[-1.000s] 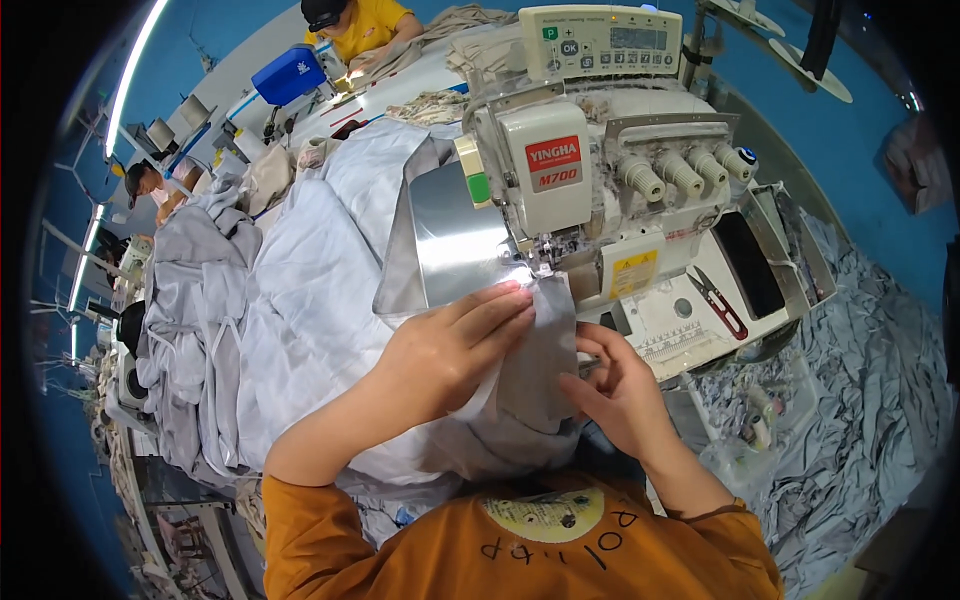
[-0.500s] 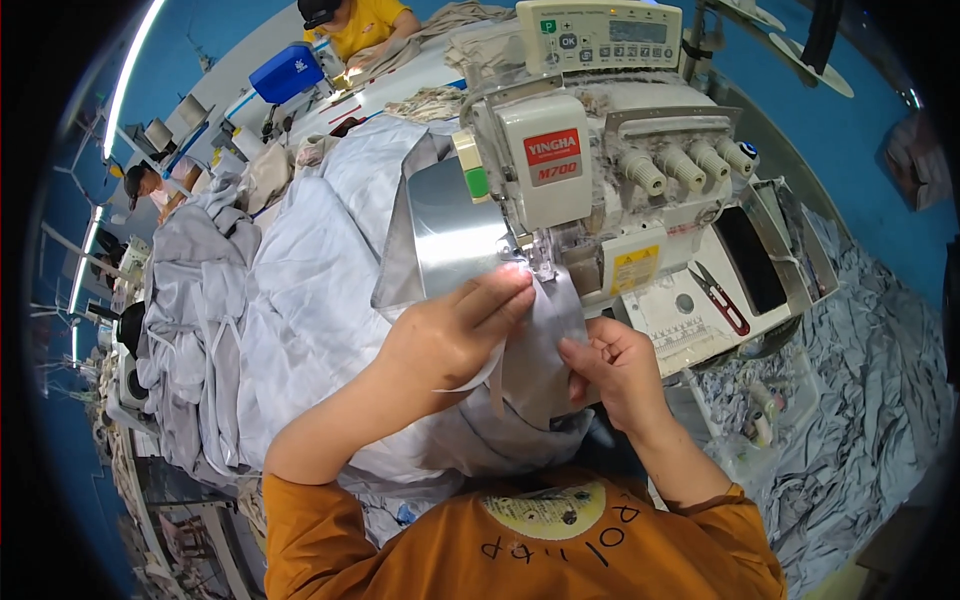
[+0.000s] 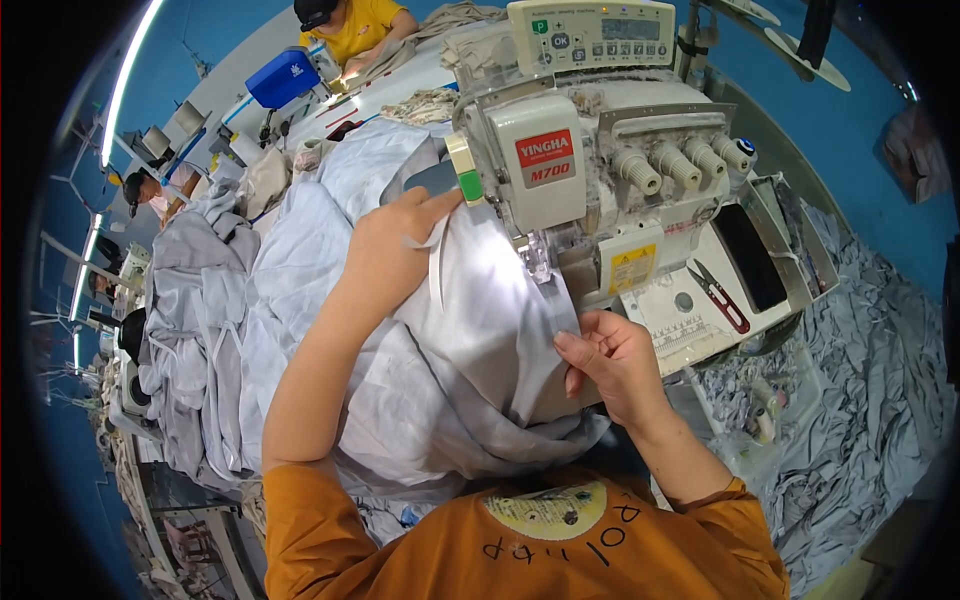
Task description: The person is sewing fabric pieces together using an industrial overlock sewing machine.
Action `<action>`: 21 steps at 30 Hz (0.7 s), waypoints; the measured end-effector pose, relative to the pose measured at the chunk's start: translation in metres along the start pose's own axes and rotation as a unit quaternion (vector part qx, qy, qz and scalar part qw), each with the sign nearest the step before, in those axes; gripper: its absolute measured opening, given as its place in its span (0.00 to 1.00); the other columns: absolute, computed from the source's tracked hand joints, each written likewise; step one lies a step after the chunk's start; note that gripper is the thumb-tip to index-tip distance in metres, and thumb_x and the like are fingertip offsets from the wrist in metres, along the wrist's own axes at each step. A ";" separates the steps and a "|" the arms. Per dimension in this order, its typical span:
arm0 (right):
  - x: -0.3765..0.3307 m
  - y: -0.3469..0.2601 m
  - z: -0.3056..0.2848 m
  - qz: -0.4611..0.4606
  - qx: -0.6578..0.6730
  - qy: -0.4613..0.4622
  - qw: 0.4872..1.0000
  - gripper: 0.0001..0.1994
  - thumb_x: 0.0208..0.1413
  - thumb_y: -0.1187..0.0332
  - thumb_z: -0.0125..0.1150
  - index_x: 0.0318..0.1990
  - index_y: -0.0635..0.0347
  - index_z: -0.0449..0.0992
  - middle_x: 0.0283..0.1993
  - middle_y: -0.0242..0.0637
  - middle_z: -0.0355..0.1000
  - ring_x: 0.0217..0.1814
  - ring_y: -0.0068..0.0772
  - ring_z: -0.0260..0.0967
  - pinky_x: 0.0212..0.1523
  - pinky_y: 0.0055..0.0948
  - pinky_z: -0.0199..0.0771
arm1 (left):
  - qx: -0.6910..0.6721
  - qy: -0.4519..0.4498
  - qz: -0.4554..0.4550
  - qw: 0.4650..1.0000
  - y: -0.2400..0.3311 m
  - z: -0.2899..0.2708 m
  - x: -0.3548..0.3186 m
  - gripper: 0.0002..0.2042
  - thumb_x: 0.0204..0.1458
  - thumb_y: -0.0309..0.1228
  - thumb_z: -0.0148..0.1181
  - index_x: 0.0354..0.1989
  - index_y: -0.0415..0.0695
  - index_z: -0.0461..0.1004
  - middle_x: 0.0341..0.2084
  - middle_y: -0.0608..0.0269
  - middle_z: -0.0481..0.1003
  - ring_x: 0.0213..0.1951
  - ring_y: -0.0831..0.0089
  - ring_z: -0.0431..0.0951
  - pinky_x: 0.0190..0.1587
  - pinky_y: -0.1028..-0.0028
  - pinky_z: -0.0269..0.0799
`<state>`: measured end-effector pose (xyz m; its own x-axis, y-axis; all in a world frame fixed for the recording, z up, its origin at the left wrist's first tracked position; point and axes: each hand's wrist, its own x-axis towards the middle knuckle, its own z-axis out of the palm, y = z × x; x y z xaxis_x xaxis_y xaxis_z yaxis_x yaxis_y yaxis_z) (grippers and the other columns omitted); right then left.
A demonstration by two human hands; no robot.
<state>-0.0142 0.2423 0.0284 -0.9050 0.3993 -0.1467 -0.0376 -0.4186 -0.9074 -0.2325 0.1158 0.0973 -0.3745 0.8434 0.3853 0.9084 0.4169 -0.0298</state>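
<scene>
Light grey fabric (image 3: 470, 330) lies spread over the sewing machine's metal plate, its right edge running to the lit presser foot (image 3: 538, 262) of the overlock machine (image 3: 545, 165). My left hand (image 3: 395, 245) is up at the far left of the plate, closed on the fabric near the green block (image 3: 470, 187). A narrow pale strip (image 3: 437, 265) dangles beside its fingers. Closer to me, my right hand (image 3: 615, 365) pinches the fabric's right edge between thumb and fingers, just below the presser foot. The left fingertips are partly hidden.
Thread snips (image 3: 720, 298) and a dark phone (image 3: 750, 258) lie on the machine's right side. A heap of grey fabric (image 3: 200, 330) is at left, and more (image 3: 850, 400) at right. Beyond the table, a person in yellow (image 3: 360, 35) works near a blue machine (image 3: 283, 78).
My left hand has moved from beside the presser foot up and leftward, drawing fabric across the previously exposed metal plate. My right hand keeps its pinch, nearly in place.
</scene>
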 end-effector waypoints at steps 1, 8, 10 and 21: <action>0.000 0.000 0.000 0.000 0.000 0.000 1.000 0.10 0.55 0.69 0.60 0.36 0.69 0.70 0.19 0.30 0.68 0.17 0.16 0.64 0.18 0.17 0.67 | -0.004 0.005 0.012 1.000 -0.004 0.003 0.001 0.13 0.49 0.28 0.52 0.43 0.49 0.76 0.25 0.58 0.70 0.26 0.58 0.75 0.27 0.64 0.70; 0.000 -0.003 0.001 -0.002 0.008 -0.005 1.000 0.10 0.54 0.70 0.61 0.37 0.69 0.70 0.20 0.31 0.70 0.18 0.16 0.66 0.19 0.17 0.68 | 0.141 0.043 -0.086 0.985 -0.028 0.016 -0.001 0.17 0.48 0.27 0.51 0.48 0.50 0.73 0.27 0.60 0.72 0.26 0.61 0.76 0.27 0.65 0.70; 0.000 -0.003 0.000 -0.005 0.005 -0.006 1.000 0.10 0.54 0.70 0.61 0.37 0.69 0.70 0.21 0.31 0.70 0.18 0.16 0.66 0.19 0.17 0.68 | 0.149 0.036 -0.115 0.981 -0.028 0.008 -0.005 0.18 0.49 0.27 0.52 0.50 0.50 0.71 0.30 0.60 0.72 0.30 0.62 0.76 0.31 0.65 0.71; 0.002 -0.002 -0.004 0.001 -0.010 -0.014 1.000 0.09 0.54 0.70 0.61 0.36 0.68 0.71 0.22 0.32 0.71 0.19 0.17 0.67 0.20 0.17 0.68 | -0.160 -0.105 -0.120 0.974 -0.003 -0.016 -0.132 0.17 0.38 0.25 0.65 0.39 0.37 0.72 0.32 0.52 0.73 0.35 0.53 0.72 0.39 0.65 0.67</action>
<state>-0.0142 0.2476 0.0285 -0.9167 0.3752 -0.1372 -0.0283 -0.4035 -0.9145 -0.1825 -0.0019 0.0609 -0.5825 0.7993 0.1480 0.7891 0.5123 0.3391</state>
